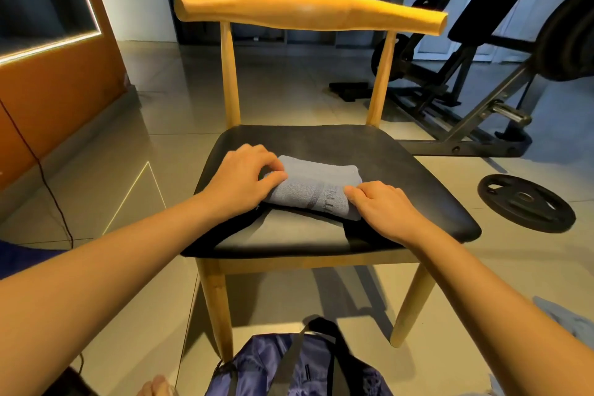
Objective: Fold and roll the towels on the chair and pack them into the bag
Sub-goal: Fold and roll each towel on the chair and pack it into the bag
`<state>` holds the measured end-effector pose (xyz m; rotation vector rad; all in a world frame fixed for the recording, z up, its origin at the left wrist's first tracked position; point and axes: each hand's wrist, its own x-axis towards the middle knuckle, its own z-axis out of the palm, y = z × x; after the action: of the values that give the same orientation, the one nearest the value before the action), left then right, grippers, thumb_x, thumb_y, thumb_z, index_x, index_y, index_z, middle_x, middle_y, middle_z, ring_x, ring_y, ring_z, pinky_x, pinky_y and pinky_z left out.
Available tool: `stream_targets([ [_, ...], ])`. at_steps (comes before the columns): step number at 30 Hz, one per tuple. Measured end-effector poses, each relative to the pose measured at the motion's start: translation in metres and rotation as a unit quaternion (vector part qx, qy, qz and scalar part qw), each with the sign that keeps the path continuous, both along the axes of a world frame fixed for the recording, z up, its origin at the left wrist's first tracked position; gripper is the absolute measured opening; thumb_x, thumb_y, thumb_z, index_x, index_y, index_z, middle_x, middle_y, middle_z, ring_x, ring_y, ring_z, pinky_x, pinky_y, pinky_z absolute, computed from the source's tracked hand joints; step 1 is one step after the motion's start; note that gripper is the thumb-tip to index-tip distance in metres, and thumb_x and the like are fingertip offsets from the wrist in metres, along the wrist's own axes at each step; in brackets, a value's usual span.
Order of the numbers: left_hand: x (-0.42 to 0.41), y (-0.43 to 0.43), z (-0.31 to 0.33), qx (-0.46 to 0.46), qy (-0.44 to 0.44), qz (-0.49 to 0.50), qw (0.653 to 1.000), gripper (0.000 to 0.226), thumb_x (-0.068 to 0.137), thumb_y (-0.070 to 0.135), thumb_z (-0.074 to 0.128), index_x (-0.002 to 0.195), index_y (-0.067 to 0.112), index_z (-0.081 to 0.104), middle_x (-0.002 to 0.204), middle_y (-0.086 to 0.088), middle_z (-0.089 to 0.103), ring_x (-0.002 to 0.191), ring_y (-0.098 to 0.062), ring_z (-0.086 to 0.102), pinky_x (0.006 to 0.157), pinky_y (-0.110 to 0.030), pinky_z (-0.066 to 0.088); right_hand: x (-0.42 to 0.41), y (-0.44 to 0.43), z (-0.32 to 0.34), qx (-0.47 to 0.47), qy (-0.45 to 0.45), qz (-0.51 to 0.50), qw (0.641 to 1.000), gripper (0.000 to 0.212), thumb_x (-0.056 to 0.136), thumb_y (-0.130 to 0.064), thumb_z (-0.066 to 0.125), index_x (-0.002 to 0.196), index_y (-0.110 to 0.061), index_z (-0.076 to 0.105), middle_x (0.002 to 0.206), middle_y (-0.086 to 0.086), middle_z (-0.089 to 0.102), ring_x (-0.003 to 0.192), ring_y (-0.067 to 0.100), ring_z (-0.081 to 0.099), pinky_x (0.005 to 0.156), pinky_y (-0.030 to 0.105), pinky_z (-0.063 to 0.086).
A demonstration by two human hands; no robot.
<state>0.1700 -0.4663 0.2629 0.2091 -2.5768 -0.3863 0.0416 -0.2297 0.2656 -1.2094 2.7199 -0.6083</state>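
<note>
A grey-blue towel (316, 185) lies rolled up on the black seat of a wooden chair (369, 151). My left hand (242, 178) holds the roll's left end, fingers and thumb curled round it. My right hand (382, 206) grips the roll's right front corner with bent fingers. A dark blue bag (289, 363) with black straps sits on the floor below the chair's front edge, at the bottom of the view.
A black weight plate (527, 202) lies on the tiled floor right of the chair. Gym equipment (475, 83) stands behind it. An orange wall panel (51, 90) runs along the left. Pale cloth (565, 321) shows at the lower right edge.
</note>
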Motion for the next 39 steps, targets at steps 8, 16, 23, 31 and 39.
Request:
stream_targets([
  [8, 0.005, 0.021, -0.015, -0.127, 0.011, -0.104, 0.986, 0.039, 0.099, 0.046, 0.053, 0.125, 0.023, 0.071, 0.119, 0.008, 0.069, 0.11, -0.012, 0.058, 0.1, -0.035, 0.043, -0.008, -0.005, -0.005, 0.038, 0.046, -0.011, 0.998, 0.046, 0.108, -0.037, 0.025, 0.077, -0.011, 0.046, 0.073, 0.005, 0.051, 0.073, 0.029, 0.048, 0.076, 0.04, 0.033],
  [16, -0.013, 0.018, -0.015, -0.067, -0.03, -0.069, 0.995, 0.05, 0.101, 0.05, 0.032, 0.122, 0.027, 0.071, 0.114, 0.012, 0.069, 0.105, -0.012, 0.056, 0.103, -0.032, 0.032, -0.004, 0.006, -0.006, -0.075, 0.156, 0.098, 0.98, 0.03, 0.103, -0.041, 0.051, 0.126, -0.025, 0.061, 0.116, -0.002, 0.056, 0.109, 0.019, 0.052, 0.101, 0.04, 0.038],
  [23, -0.011, 0.034, -0.007, -0.164, 0.04, -0.078, 0.983, 0.027, 0.098, 0.031, 0.06, 0.121, 0.019, 0.072, 0.116, 0.005, 0.07, 0.109, -0.018, 0.058, 0.103, -0.036, 0.041, -0.011, -0.004, -0.009, -0.047, 0.085, 0.059, 0.994, 0.03, 0.107, -0.035, 0.043, 0.114, -0.022, 0.069, 0.108, 0.002, 0.058, 0.104, 0.025, 0.053, 0.089, 0.041, 0.039],
  [31, -0.017, 0.027, -0.018, -0.14, -0.024, -0.088, 0.986, 0.038, 0.101, 0.041, 0.053, 0.131, 0.021, 0.066, 0.129, 0.005, 0.067, 0.122, -0.014, 0.057, 0.111, -0.036, 0.041, -0.013, -0.01, -0.001, -0.023, 0.115, 0.05, 0.992, 0.031, 0.105, -0.038, 0.044, 0.089, -0.02, 0.063, 0.093, 0.002, 0.055, 0.091, 0.024, 0.051, 0.08, 0.04, 0.038],
  [39, -0.022, 0.026, -0.015, -0.165, 0.007, -0.073, 0.983, 0.035, 0.098, 0.035, 0.057, 0.127, 0.017, 0.066, 0.127, 0.0, 0.067, 0.118, -0.019, 0.058, 0.111, -0.04, 0.042, -0.01, -0.011, -0.006, -0.04, 0.157, 0.08, 0.984, 0.036, 0.1, -0.039, 0.058, 0.133, -0.026, 0.061, 0.114, 0.001, 0.06, 0.108, 0.025, 0.055, 0.095, 0.043, 0.042],
])
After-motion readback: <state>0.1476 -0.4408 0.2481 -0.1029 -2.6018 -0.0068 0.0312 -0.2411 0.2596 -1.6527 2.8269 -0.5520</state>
